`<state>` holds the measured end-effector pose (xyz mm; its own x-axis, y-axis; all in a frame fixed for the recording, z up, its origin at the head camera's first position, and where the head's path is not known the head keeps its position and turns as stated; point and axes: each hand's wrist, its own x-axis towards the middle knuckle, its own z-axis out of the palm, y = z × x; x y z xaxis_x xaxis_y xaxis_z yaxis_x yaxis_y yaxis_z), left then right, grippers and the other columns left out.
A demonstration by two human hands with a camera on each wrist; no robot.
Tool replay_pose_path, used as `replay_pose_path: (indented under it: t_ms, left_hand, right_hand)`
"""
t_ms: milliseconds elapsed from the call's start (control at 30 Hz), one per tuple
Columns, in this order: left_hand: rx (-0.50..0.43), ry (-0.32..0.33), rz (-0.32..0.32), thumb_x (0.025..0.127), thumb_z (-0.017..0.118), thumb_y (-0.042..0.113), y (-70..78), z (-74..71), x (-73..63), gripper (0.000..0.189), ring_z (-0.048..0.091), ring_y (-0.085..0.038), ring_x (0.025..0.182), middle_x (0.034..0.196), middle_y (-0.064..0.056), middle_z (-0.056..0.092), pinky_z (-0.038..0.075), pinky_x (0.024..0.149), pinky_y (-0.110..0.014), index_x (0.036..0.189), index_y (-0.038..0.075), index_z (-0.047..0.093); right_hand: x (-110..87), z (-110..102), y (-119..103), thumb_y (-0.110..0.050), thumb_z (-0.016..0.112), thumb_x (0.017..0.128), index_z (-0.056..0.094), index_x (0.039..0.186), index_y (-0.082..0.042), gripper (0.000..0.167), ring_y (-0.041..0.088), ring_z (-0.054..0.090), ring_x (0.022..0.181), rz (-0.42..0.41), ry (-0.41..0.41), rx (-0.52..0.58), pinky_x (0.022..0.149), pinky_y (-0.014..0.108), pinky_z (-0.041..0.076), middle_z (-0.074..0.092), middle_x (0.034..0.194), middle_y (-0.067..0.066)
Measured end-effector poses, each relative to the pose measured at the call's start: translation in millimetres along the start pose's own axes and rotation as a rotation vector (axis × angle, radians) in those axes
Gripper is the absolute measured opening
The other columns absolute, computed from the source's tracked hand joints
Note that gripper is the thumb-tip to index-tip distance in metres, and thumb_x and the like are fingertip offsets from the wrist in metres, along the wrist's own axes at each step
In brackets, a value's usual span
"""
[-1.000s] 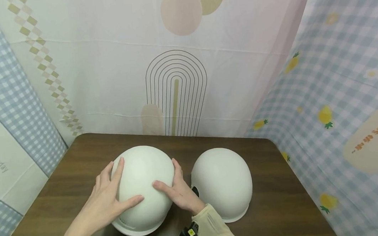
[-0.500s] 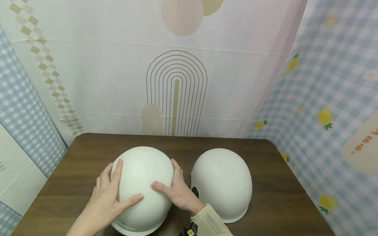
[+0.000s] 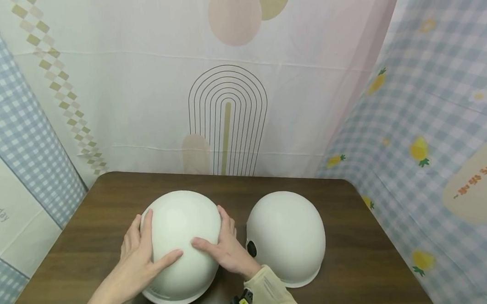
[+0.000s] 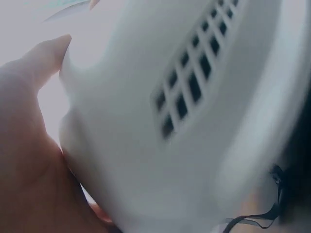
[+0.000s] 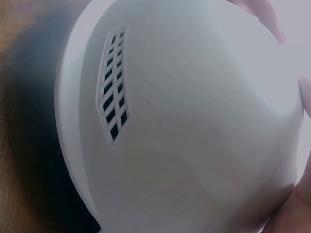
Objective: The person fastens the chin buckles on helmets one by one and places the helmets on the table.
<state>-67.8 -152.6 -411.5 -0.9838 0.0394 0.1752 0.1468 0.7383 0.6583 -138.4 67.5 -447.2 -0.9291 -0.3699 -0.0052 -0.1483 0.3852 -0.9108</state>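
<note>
A white domed helmet is held between both hands at the left of the table in the head view. My left hand grips its left side, fingers spread and thumb across the near top. On the opposite side, my right hand holds it with fingers at the far edge and thumb on the dome. A slotted vent shows near its rim in the right wrist view. In the left wrist view, a black strap hangs below the rim. The helmet's inside is hidden.
A second white helmet with a black round piece on its left side sits right of the held one, close to my right forearm. The brown wooden table ends at a patterned cloth backdrop.
Both hands and the held helmet have shifted slightly left and toward me, with the vent by its near rim less visible. The second helmet has stayed in place.
</note>
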Motion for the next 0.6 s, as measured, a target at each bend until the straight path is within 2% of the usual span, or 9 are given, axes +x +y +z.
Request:
replay_pose_path:
  t_ms: [333, 600]
  left_hand:
    - [-0.010, -0.025, -0.025, 0.087, 0.067, 0.053, -0.2, 1.0, 2.4, 0.108, 0.004, -0.062, 0.133, 0.150, -0.037, -0.006, 0.015, 0.093, -0.078, 0.156, 0.016, -0.008]
    - [-0.027, -0.035, -0.055, 0.087, 0.067, 0.052, -5.0, 4.8, 2.9, 0.109, 0.009, -0.066, 0.130, 0.149, -0.038, -0.005, 0.018, 0.090, -0.079, 0.156, 0.014, -0.008]
  right_hand:
    - [-0.5, -1.4, 2.5, -0.059, 0.068, 0.082, 0.005, 0.156, -0.028, 0.102, 0.032, 0.026, 0.132, -0.005, -0.007, -0.030, 0.098, 0.062, 0.034, 0.023, 0.148, 0.011]
    - [-2.4, -0.4, 0.1, -0.059, 0.070, 0.080, 0.009, 0.155, -0.028, 0.102, 0.030, 0.029, 0.128, -0.019, 0.027, -0.085, 0.097, 0.059, 0.036, 0.027, 0.144, 0.010]
